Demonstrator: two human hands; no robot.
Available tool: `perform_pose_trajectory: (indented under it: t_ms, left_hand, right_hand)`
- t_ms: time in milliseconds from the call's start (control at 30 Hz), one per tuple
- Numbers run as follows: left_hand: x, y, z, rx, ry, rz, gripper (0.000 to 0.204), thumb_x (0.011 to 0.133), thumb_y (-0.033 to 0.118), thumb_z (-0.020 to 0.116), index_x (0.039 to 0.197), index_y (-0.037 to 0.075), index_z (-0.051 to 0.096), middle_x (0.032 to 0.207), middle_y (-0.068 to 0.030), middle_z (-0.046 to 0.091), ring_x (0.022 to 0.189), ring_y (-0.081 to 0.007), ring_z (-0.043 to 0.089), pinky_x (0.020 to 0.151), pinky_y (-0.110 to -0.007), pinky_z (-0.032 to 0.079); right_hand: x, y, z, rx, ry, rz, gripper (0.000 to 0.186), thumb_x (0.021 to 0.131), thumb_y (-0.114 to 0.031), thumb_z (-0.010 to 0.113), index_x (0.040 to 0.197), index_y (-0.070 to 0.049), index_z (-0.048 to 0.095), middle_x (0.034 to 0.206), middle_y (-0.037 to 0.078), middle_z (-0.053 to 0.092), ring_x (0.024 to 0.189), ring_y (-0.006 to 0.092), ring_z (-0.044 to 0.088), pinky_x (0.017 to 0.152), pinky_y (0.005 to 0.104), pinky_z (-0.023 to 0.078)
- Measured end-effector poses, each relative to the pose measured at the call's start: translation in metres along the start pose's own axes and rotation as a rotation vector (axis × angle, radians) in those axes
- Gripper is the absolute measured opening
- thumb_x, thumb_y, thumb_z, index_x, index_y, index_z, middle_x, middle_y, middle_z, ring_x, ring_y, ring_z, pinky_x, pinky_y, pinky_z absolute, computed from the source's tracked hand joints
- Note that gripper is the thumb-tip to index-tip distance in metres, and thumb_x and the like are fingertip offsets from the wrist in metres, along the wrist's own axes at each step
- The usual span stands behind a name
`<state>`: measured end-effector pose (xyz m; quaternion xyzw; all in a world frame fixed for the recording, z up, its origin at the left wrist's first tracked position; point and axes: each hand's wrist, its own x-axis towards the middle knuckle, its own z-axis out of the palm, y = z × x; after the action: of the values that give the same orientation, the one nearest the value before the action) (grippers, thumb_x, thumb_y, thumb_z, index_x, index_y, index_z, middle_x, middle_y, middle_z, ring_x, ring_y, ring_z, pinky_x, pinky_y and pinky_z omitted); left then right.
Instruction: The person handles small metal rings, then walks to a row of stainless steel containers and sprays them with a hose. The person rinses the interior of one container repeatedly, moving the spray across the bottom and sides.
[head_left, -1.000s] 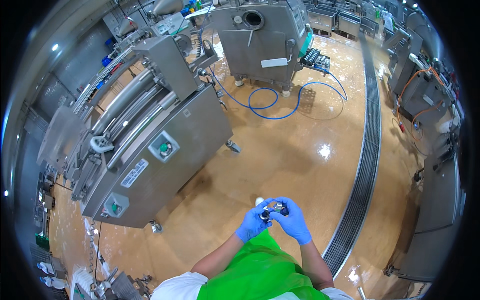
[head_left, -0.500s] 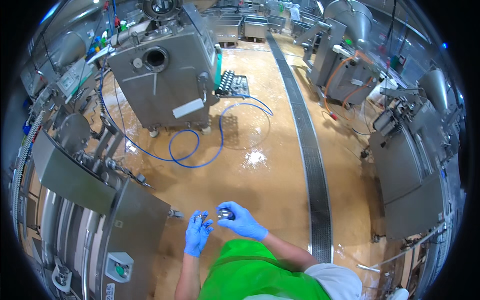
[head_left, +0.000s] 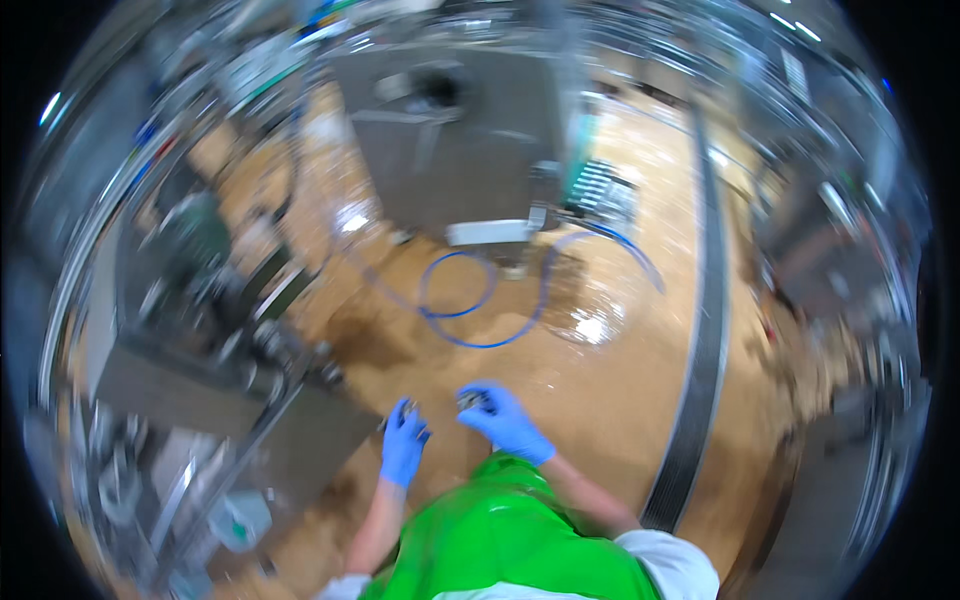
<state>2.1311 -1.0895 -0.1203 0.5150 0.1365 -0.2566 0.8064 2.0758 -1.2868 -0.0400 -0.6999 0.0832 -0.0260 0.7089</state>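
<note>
Both my hands wear blue gloves and are held in front of my green apron (head_left: pixel 520 530). My right hand (head_left: pixel 507 422) is closed round a rounded shiny metal part (head_left: pixel 474 401), whose exact kind does not show. A short gap away, my left hand (head_left: pixel 404 446) has its fingers curled round a small metal piece (head_left: pixel 409 408). Only a bit of that piece shows between thumb and fingers, and motion blur softens it. The two metal parts are apart from each other.
A large steel machine (head_left: pixel 450 150) with a round port stands ahead. On the wet tan floor a blue hose (head_left: pixel 485 345) lies in loops. A drain grate (head_left: pixel 705 330) runs along the right. Another steel machine (head_left: pixel 150 370) stands close at my left.
My view has swung left and is blurred, so the machine ahead and the hose sit further right. My hands have moved slightly apart, each keeping its metal piece.
</note>
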Motion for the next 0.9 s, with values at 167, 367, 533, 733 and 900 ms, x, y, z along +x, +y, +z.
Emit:
perform_pose_trajectory:
  t_ms: [167,367,533,733,900]
  left_hand:
    - [0.041,0.029,0.002,-0.014,0.309,0.262,0.047,0.082,0.012,0.060,0.125,0.010,0.043,0.101,-0.0018,0.054,0.079,-0.0098,0.053,0.065,-0.025,0.046]
    - [0.064,0.051,-0.037,-0.045,0.793,0.598,0.045,0.075,0.007,0.067,0.116,0.006,0.049,0.096,-0.0023,0.056,0.079,-0.0085,0.052,0.067,-0.023,0.046]
    - [0.078,0.053,-0.065,0.079,1.057,0.662,0.045,0.072,0.002,0.068,0.113,0.005,0.050,0.096,-0.0020,0.057,0.084,-0.0093,0.054,0.074,-0.023,0.046]
    - [0.118,0.065,-0.070,0.036,1.170,0.650,0.042,0.069,0.005,0.071,0.107,0.006,0.053,0.089,-0.0015,0.059,0.077,-0.0077,0.055,0.070,-0.023,0.047]
    - [0.122,0.081,-0.059,0.082,1.326,0.534,0.041,0.068,0.013,0.074,0.104,0.007,0.055,0.086,-0.0045,0.061,0.074,-0.0100,0.057,0.068,-0.026,0.048]
  right_hand:
    - [0.081,-0.015,-0.014,0.049,-0.164,-0.065,0.039,0.072,-0.003,0.068,0.108,-0.004,0.052,0.098,0.004,0.056,0.085,0.0103,0.053,0.077,0.0244,0.045]
    - [0.148,-0.011,0.022,0.007,-0.545,0.015,0.042,0.072,-0.001,0.066,0.110,-0.002,0.049,0.105,0.007,0.056,0.092,0.0125,0.053,0.080,0.0258,0.044]
    - [0.184,-0.013,0.058,-0.139,-0.761,0.078,0.044,0.069,0.000,0.067,0.109,-0.002,0.050,0.102,0.007,0.057,0.090,0.0127,0.054,0.081,0.0252,0.043]
    - [0.248,-0.028,0.062,-0.241,-0.813,-0.018,0.043,0.069,-0.002,0.068,0.109,-0.001,0.051,0.103,0.008,0.058,0.090,0.0137,0.055,0.080,0.0266,0.045]
    - [0.290,-0.035,0.069,-0.224,-0.834,-0.002,0.042,0.070,-0.001,0.067,0.109,-0.001,0.051,0.103,0.007,0.058,0.090,0.0131,0.055,0.080,0.0263,0.044]
